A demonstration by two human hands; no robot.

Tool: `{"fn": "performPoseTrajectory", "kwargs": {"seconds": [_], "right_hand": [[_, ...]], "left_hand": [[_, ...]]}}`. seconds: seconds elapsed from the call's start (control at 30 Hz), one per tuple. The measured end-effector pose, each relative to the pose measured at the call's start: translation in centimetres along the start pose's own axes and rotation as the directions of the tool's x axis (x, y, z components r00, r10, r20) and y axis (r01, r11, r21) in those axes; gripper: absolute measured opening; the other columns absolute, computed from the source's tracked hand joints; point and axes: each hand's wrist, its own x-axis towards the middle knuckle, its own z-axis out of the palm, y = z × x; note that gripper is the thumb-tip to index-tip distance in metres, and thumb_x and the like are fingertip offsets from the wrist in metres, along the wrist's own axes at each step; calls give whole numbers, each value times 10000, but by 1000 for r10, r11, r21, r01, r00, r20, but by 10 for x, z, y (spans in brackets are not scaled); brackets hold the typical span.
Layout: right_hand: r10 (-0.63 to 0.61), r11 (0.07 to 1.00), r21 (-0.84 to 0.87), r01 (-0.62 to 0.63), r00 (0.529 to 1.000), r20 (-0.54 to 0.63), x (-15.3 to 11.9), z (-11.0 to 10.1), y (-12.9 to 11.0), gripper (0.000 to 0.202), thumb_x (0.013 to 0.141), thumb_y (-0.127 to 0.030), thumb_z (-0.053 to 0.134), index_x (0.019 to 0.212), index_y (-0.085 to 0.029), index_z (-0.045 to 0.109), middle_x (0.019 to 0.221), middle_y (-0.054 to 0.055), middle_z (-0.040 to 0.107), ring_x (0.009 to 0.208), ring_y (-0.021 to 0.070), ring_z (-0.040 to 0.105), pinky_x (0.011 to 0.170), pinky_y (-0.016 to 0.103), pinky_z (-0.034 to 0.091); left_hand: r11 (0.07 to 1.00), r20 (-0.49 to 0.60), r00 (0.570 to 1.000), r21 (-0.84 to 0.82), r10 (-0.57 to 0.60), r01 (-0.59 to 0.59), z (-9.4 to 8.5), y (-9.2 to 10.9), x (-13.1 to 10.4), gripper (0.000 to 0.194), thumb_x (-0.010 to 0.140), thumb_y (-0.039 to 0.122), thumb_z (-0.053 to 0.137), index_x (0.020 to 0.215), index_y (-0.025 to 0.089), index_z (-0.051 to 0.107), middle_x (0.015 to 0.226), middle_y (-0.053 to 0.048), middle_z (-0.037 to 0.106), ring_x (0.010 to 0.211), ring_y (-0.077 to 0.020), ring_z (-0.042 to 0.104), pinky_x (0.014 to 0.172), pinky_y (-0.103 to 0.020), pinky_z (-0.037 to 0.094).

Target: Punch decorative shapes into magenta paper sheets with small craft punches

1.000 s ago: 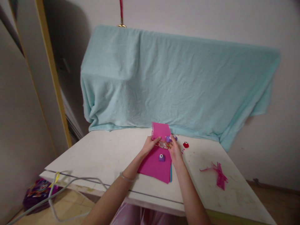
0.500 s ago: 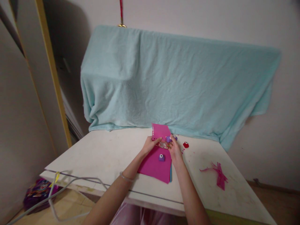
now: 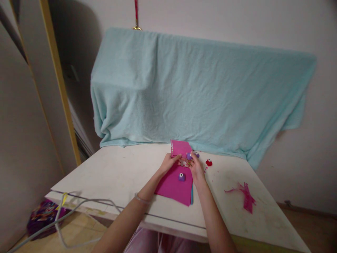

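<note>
My left hand [image 3: 168, 163] pinches the near edge of a pink paper sheet [image 3: 181, 146], thumb on top. Small punched holes line the sheet's left side and near edge. A small purple craft punch [image 3: 189, 156] sits at the sheet's right edge, gripped by my right hand [image 3: 195, 168]. Beneath the hands lies a stack of magenta paper [image 3: 172, 189] with blue showing at its right side. Another purple punch [image 3: 181, 176] with a white button rests on the stack. Just beyond my right fingers is a further purple punch [image 3: 197, 154]. A red punch [image 3: 209, 162] lies to the right.
Crumpled pink paper strips [image 3: 247, 198] lie on the white table [image 3: 118, 172] at the right, with tiny pink bits near the red punch. A light blue cloth [image 3: 200, 95] hangs along the back edge. A grey cable [image 3: 86, 201] loops over the front left edge.
Almost nothing differs. The pink sheet and the hands have shifted very slightly, with both grips kept.
</note>
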Motion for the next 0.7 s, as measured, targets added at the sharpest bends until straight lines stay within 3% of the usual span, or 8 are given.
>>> {"fn": "performPoseTrajectory", "kwargs": {"seconds": [0.37,0.7], "right_hand": [[-18,1000,-17,18,1000,22,-2,1,-1,364,611,-422,808,853,-192,662,731,3,681,554,128,600,465,228,424],[-9,1000,-29,10,999,35,-4,3,-2,365,605,-421,811,840,-182,665,717,16,683,566,132,602,483,227,430]], "left_hand": [[998,42,999,-59,-22,24,8,13,-9,439,774,500,648,869,78,722,762,-127,716,597,-177,606,595,-275,465],[998,54,997,15,60,-61,2,-4,-2,447,799,523,603,788,88,707,687,-89,684,556,-151,574,566,-255,442]]}}
